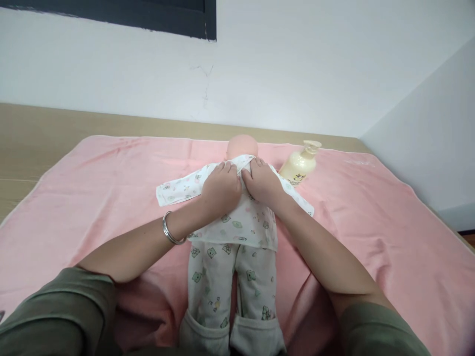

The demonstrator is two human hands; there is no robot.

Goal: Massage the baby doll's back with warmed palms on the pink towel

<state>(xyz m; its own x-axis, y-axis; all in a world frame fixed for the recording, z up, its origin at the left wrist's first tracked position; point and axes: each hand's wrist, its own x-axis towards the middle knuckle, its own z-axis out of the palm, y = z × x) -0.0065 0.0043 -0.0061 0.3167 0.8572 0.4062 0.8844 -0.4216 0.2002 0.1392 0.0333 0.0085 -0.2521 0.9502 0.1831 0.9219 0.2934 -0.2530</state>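
A baby doll point(243, 145) lies on a pink blanket with its head at the far end. It wears a white patterned baby top point(241, 227) with long sleeves spread to both sides, and matching printed pants point(215, 282) with folded foot cuffs. My left hand point(222, 185) is closed on the top's fabric near the neckline, its fingertips partly hidden. Close beside it, my right hand point(261, 180) pinches the cloth at the neckline, the thumb toward the left hand. The doll's face is covered or turned out of sight.
A cream pump bottle point(299, 165) stands tilted on the pink blanket point(122, 178), right of the doll's head. Behind the blanket runs a strip of wooden surface point(48, 128) and a white wall. The blanket is wrinkled near my arms.
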